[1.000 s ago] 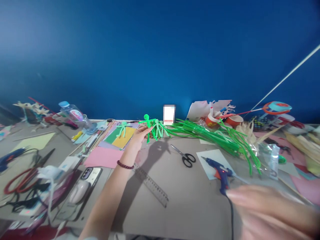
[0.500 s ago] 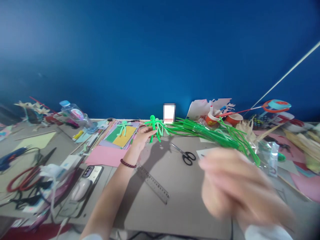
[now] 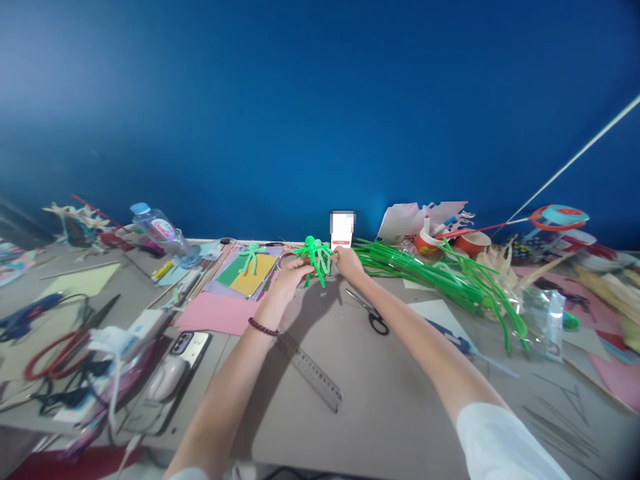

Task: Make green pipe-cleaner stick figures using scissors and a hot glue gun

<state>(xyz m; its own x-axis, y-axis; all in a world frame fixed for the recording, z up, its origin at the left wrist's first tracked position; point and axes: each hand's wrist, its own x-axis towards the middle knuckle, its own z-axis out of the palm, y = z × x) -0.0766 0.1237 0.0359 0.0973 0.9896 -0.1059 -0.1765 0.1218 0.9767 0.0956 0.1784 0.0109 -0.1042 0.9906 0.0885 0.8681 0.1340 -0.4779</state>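
A bright green pipe-cleaner figure with a round head and thin limbs stands upright at the back of the desk. My left hand is closed on its side, fingertips pinching it. Close behind and to its right is a paler green pipe-cleaner figure, partly hidden. At that one's right edge, my right hand is closed, its fingertips on a limb. Another pale figure lies on green and yellow paper to the left. Black-handled scissors rest beneath my right forearm, partly covered by it.
A lit phone leans on the blue wall. Green pipe cleaners lie in a bundle to the right, near paper cups. A clear ruler is in front. On the left are a mouse, a bottle and red-handled shears.
My right hand, blurred and close to the camera before, has moved forward and left to the figures. My left hand keeps hold of the bright green figure. The view has shifted slightly.
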